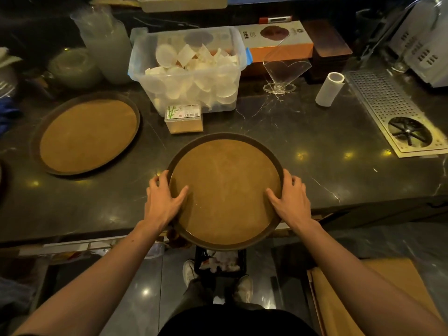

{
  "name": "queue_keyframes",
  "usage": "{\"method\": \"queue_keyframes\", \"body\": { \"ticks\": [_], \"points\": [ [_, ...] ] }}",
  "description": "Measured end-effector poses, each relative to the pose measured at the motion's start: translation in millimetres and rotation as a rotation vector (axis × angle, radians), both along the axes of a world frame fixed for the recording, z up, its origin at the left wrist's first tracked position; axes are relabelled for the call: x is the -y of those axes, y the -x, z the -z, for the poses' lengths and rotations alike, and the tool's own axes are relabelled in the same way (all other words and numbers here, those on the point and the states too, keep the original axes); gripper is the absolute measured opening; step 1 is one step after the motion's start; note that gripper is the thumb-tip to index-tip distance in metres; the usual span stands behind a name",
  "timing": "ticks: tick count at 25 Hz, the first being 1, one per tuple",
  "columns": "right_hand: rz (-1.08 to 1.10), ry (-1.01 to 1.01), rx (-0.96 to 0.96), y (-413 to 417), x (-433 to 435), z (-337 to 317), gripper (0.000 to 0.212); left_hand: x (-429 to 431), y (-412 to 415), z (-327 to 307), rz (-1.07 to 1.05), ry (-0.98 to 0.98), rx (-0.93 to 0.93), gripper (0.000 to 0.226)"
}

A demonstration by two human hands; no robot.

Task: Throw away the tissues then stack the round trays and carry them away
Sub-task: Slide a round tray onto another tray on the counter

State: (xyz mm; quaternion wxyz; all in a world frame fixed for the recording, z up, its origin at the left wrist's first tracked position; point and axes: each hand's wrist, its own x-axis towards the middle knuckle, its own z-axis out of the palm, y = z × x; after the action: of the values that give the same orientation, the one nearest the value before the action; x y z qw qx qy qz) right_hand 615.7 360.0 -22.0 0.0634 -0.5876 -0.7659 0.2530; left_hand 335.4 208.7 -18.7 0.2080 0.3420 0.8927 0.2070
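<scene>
- The near tray sits at the front of the dark table, its closest part hanging out past the table edge, probably so that fingers can get under the rim.
- The left hand clasps the tray's left rim, thumb lying on the brown inner face and fingers wrapped outside the rim.
- The right hand mirrors it on the right rim, thumb inside, fingers curled round the outside; both hands are closed on this one tray, set well apart across its width so the load stays level.
- The second tray lies flat to the left on the table, well apart from the held one, and nothing rests on it.
- No tissues show on either tray. A black bin stands on the floor just below the overhanging tray, with pale crumpled stuff inside, so the throwing-away step looks done.
- The step in hand seems to be lifting the near tray to carry it over onto the second one.
- A clear box of white paper pieces and a small pack stand just behind the near tray, so a lift wants to come towards the body rather than forward.
</scene>
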Motion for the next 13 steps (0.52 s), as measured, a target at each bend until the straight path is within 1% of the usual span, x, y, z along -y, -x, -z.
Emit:
{"method": "queue_keyframes", "body": {
  "ticks": [3, 7, 9, 13],
  "points": [
    [0.044, 0.043, -0.034, 6.7, 0.5, 3.2, 0.086, -4.2, 6.3, 4.6, 0.013, 0.021, 0.043, 0.092],
    [0.122, 0.092, -0.032, 13.1, -6.2, 5.2, 0.093, -11.4, 13.8, 9.2, 0.002, 0.054, 0.098, 0.106],
    [0.132, 0.090, -0.044, 15.3, -5.8, 7.0, 0.093, -11.9, 13.1, 8.9, -0.005, 0.050, 0.095, 0.108],
    [0.160, 0.090, -0.106, 14.5, -3.5, 7.0, 0.094, -6.9, 6.4, 5.0, -0.058, -0.036, 0.088, 0.106]
  ]
}}
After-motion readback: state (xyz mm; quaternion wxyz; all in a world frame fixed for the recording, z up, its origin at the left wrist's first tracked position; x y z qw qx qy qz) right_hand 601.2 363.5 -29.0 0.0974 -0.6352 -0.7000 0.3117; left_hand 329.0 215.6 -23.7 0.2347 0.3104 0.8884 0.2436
